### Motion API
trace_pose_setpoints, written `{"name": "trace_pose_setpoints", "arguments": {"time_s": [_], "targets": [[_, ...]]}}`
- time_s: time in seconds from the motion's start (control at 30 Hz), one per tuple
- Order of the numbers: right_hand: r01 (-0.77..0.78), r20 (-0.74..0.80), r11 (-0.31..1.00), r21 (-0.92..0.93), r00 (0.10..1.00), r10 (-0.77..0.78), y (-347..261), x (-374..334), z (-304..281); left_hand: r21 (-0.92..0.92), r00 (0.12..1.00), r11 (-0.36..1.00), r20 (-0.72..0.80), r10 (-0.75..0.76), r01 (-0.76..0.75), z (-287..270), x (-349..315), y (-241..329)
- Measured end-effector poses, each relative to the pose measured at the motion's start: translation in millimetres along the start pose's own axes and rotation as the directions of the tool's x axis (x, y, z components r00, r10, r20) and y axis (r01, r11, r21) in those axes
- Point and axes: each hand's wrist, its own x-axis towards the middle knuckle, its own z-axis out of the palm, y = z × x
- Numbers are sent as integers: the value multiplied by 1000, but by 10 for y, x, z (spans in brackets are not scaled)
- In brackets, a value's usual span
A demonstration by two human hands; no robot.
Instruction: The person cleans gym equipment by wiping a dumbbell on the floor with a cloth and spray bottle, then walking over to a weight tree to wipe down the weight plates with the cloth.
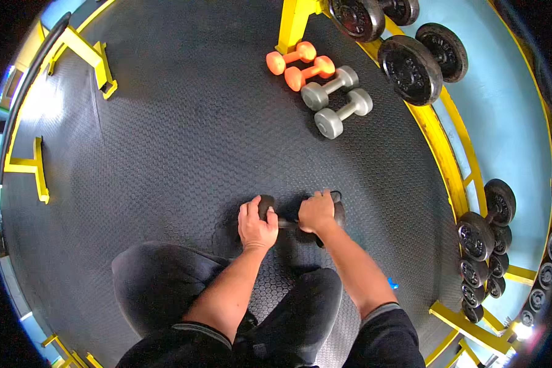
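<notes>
A black dumbbell [287,225] lies on the floor mat between my knees, its short bar showing between my hands. My left hand [257,226] is wrapped round its left head, thumb toward the bar and fingers over the far side. Over the right head, my right hand [317,213] is closed with its knuckles up. Something dark pokes out beside those fingers and below them; whether it is a cloth or part of the dumbbell is unclear. Both forearms reach forward from short black sleeves.
Two orange dumbbells [310,73] and two grey dumbbells [345,113] lie ahead on the black mat [184,135]. A yellow rack [438,141] with several black dumbbells [410,70] curves along the right by a blue wall. Yellow frame feet [40,172] stand at left. A small blue thing [393,283] lies by my right arm.
</notes>
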Motion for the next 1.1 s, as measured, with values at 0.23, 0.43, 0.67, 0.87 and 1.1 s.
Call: {"name": "trace_pose_setpoints", "arguments": {"time_s": [0.23, 0.43, 0.67, 0.87, 1.1], "targets": [[68, 367, 995, 67, 926, -88, 98, 585, 141, -118, 993, 987, -42, 107, -111, -49, -158, -56], [-132, -157, 883, 451, 962, 223, 205, -403, 253, -139, 987, 978, -62, 149, -156, -100, -228, -111], [-190, -50, 244, 951, 684, 728, -354, -1366, 1325, -147, 990, 979, -49, 135, -141, -62, -215, -127], [-107, -567, 693, 713, 494, 660, -249, -978, 993, -94, 987, 983, -53, 153, -157, -62, -184, -123], [-323, -13, 544, 774, 851, 525, 640, -56, 208, -77, 994, 991, -15, 104, -105, -88, -138, -40]]}}
